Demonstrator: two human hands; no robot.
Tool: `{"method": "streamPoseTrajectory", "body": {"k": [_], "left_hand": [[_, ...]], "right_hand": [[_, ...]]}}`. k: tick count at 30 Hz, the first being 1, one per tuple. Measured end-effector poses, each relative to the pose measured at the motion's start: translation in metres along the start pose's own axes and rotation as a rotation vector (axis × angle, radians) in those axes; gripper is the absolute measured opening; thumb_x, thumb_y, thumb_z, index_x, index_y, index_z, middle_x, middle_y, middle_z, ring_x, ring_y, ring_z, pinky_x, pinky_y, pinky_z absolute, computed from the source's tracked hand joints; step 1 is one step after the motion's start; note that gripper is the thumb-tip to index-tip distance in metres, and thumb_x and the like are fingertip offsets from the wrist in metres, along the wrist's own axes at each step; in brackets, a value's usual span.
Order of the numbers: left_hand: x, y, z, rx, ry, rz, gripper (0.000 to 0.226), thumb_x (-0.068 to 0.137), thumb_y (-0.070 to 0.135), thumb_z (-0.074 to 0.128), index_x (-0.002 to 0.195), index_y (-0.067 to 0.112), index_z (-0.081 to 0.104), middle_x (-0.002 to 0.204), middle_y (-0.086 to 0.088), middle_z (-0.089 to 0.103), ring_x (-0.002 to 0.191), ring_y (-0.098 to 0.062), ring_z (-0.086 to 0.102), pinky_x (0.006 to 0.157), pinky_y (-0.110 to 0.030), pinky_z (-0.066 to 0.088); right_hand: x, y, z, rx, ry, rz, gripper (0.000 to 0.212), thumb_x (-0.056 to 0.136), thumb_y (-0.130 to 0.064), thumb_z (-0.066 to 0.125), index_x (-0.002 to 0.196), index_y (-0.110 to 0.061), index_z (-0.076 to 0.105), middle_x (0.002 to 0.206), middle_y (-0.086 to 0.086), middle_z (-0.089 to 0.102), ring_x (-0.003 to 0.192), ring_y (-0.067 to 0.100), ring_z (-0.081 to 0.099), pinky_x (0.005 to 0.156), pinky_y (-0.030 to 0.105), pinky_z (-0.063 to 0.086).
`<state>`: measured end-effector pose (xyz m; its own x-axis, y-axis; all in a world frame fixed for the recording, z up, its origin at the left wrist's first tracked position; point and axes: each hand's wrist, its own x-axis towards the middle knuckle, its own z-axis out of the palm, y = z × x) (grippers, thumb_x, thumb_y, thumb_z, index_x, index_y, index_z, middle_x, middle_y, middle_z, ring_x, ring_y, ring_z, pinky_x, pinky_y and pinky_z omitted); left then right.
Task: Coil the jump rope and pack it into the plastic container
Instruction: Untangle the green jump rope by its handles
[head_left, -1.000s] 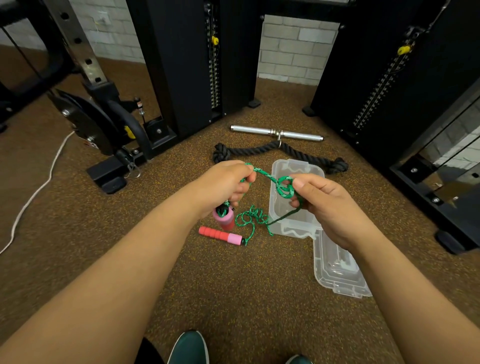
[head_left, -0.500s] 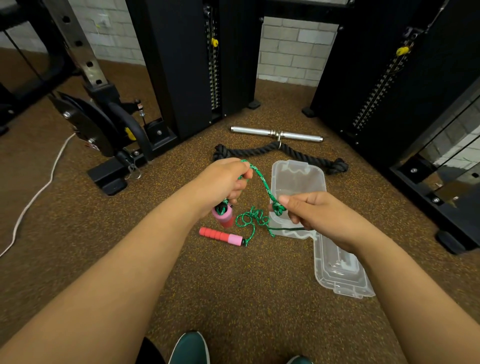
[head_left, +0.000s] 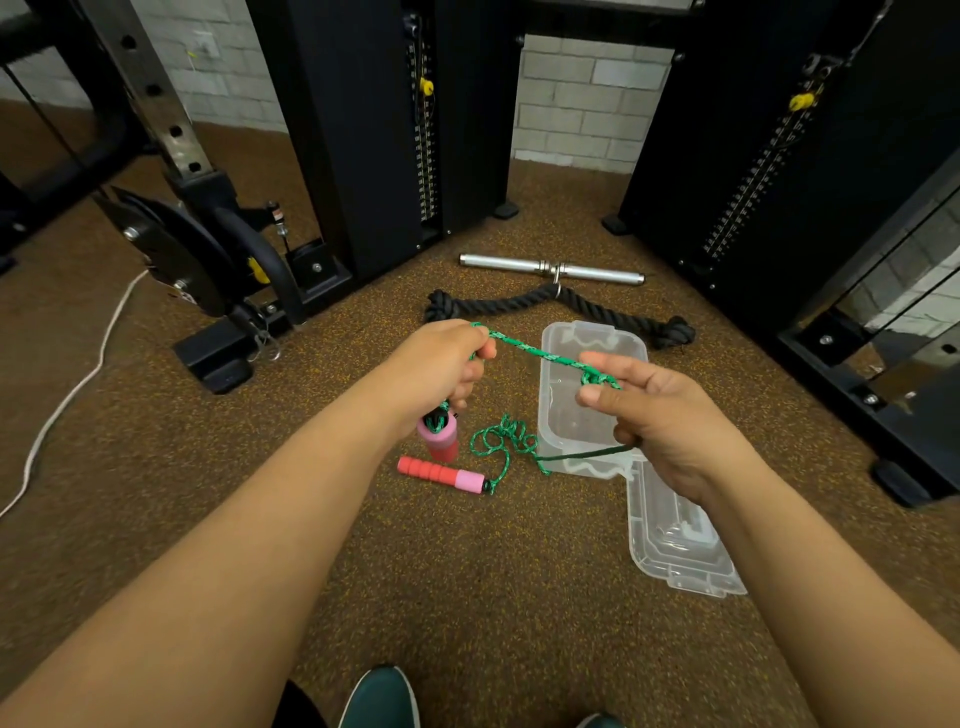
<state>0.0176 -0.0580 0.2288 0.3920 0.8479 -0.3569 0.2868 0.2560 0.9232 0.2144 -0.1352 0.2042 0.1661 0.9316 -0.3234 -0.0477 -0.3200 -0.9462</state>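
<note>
A green braided jump rope (head_left: 540, 355) runs taut between my two hands above the floor. My left hand (head_left: 447, 364) is shut on the rope and on one pink and red handle (head_left: 439, 436), which hangs below the fist. My right hand (head_left: 654, 410) pinches a small loop of the rope over the open clear plastic container (head_left: 558, 452). More rope lies in a loose tangle (head_left: 506, 439) on the floor. The second handle (head_left: 441, 474) lies flat beside that tangle.
The container's clear lid (head_left: 675, 540) lies on the floor at the right. A black thick rope attachment (head_left: 519, 301) and a chrome bar (head_left: 550, 269) lie behind the container. Black gym machines stand at the left, middle and right. My shoe (head_left: 382, 699) is at the bottom edge.
My right hand dropped toward the floor half a second ago, then rose again with a loop of rope, which is now pulled taut away from my left hand. The left hand barely moved.
</note>
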Motion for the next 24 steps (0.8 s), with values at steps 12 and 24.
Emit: {"method": "streamPoseTrajectory", "body": {"k": [12, 24], "left_hand": [[0.001, 0.001, 0.0, -0.033, 0.057, -0.027, 0.025, 0.096, 0.018, 0.038, 0.074, 0.015, 0.049, 0.05, 0.005, 0.034, 0.041, -0.01, 0.029, 0.046, -0.023, 0.032], [0.0, 0.016, -0.001, -0.144, 0.207, -0.117, 0.027, 0.096, 0.01, 0.035, 0.071, 0.012, 0.045, 0.05, 0.001, 0.029, 0.047, -0.014, 0.024, 0.05, -0.025, 0.027]], "right_hand": [[-0.008, -0.002, 0.011, -0.161, 0.135, -0.201, 0.03, 0.067, -0.028, 0.079, 0.081, -0.004, 0.067, 0.074, 0.006, 0.066, 0.061, 0.008, 0.052, 0.061, 0.024, 0.042], [-0.009, -0.004, -0.005, -0.514, 0.111, -0.165, 0.009, 0.086, -0.026, 0.066, 0.092, -0.028, 0.072, 0.067, 0.0, 0.06, 0.06, 0.007, 0.054, 0.059, 0.021, 0.046]]}}
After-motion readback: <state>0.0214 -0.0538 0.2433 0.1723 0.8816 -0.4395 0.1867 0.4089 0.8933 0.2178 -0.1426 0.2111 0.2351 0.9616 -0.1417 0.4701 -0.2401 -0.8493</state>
